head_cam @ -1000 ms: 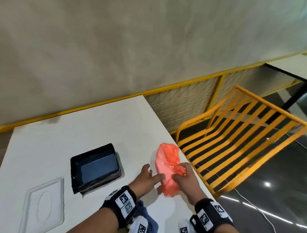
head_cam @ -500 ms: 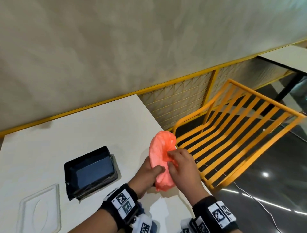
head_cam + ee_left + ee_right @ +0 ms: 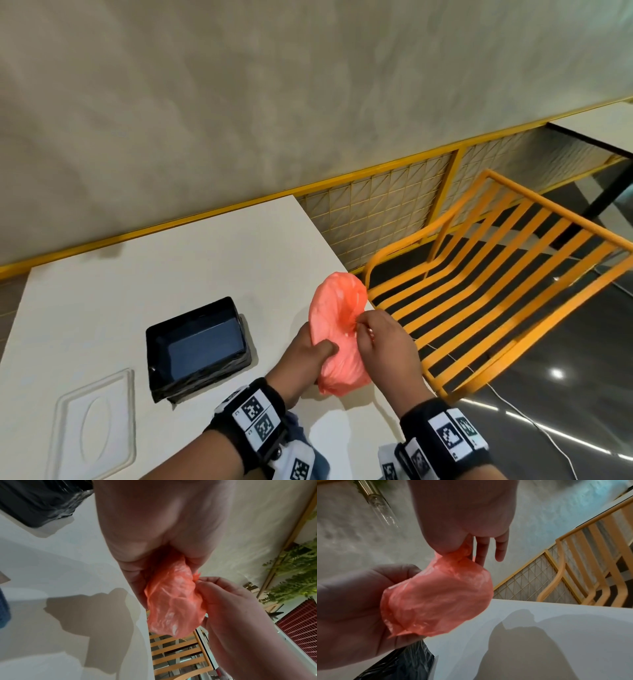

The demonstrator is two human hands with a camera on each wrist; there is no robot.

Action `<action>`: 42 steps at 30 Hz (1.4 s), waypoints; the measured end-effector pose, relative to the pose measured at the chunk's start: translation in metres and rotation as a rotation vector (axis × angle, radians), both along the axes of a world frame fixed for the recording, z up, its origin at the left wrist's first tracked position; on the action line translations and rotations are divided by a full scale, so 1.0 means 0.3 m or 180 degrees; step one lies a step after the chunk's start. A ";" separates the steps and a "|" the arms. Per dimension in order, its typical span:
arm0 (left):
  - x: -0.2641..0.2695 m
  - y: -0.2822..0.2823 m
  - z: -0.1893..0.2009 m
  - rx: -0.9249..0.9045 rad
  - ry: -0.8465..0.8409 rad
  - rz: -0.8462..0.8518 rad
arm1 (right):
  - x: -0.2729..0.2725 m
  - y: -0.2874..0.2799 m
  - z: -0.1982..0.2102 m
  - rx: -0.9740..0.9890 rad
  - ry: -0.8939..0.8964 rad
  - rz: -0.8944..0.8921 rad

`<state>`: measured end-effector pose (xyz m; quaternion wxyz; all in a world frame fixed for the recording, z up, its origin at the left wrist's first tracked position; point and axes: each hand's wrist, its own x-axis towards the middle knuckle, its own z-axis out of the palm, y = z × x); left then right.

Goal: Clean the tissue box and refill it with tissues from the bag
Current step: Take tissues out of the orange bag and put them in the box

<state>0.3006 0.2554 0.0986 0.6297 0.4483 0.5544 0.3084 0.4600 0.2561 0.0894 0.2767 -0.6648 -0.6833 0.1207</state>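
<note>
Head view, both hands (image 3: pixel 301 359) (image 3: pixel 383 346) gripping unlabelled bag (image 3: pixel 337 329)

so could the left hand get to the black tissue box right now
Probably not straight away: the left hand grips the pink bag, so it must let go first. The path looks free, since the black tissue box sits open just beside it on the table.

Far half of the surface (image 3: pixel 178 260) is left bare up to the wall, so passage there is unobstructed. Near-left access is blocked by the black box (image 3: pixel 197 347) and the clear lid (image 3: pixel 94 425) beside it. Right edge is bounded by the yellow chair (image 3: pixel 496 287).
</note>
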 end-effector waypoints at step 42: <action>0.046 0.154 -0.095 0.2278 0.4799 -0.3083 | 0.175 -0.081 -0.150 -0.1467 -0.1568 0.0069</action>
